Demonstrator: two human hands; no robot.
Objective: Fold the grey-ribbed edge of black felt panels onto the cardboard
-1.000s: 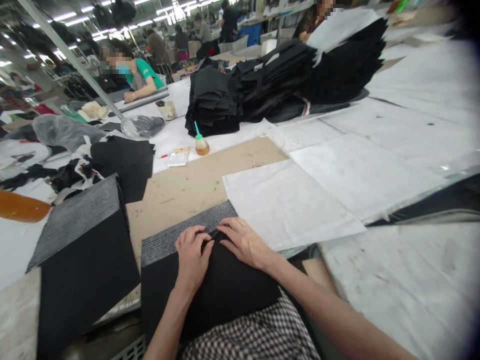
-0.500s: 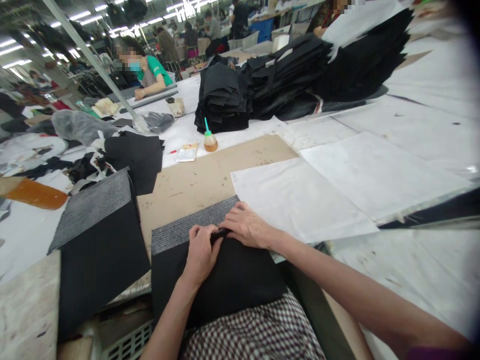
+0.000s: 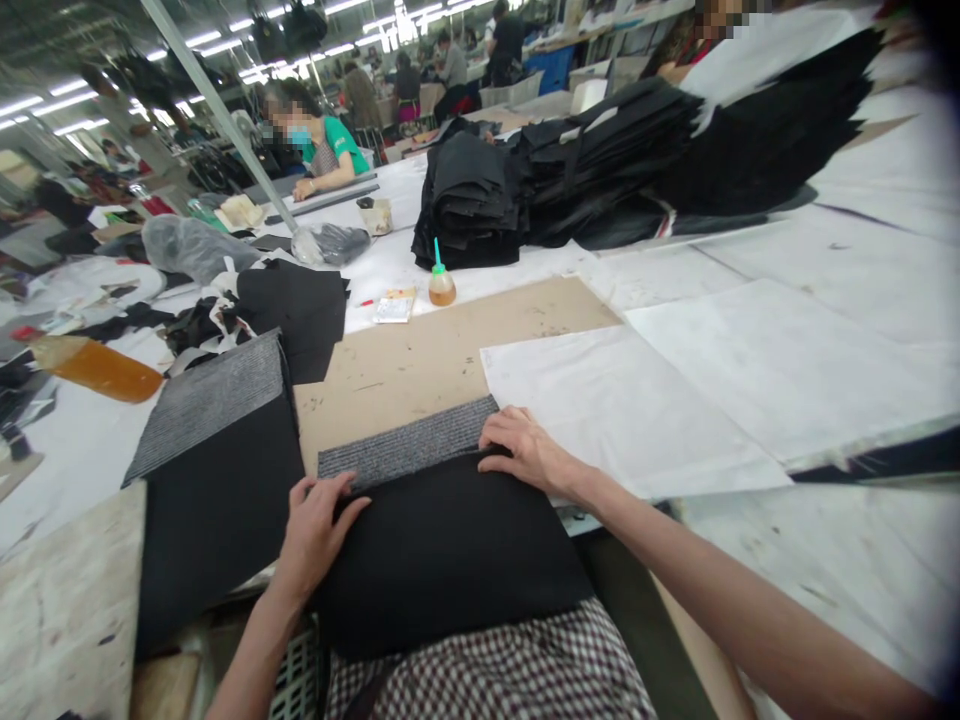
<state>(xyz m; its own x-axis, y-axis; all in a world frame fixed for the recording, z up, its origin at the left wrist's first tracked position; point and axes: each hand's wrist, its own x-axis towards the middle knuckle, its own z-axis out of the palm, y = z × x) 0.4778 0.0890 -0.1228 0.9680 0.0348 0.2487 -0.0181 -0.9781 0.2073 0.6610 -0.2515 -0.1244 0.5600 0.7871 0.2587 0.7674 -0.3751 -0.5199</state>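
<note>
Black panel [image 3: 450, 550]: smooth, matt cloth, roughly rectangular, lying over the near edge of the table and a checked cloth [image 3: 510, 665]. A grey ribbed strip [image 3: 409, 445] with a coarse, fleck-like weave runs along its far side.

Left hand [image 3: 322, 525]: half-curled at the left end of the seam between strip and black cloth, thumb and fingers a little apart; whether it grips or only rests there cannot be told, as the contact is partly hidden. Right hand [image 3: 529, 450]: at the right end of the same seam, pinching the edge between thumb and bent fingers.

Beneath and beyond lies a flat brown board [image 3: 427, 340], scuffed with dark marks. To the right, thin, lightly creased white sheets [image 3: 600, 390]. At far centre, heaped black cloth piles [image 3: 472, 200], layered and rough-edged.

Count: panels with ribbed strips, two, the second panel [image 3: 225, 490] to the left; white sheets, two; bottles, two, namely a long amber bottle [image 3: 101, 368] on the left and a round bottle [image 3: 442, 288] with a green spout beyond the board.
</note>
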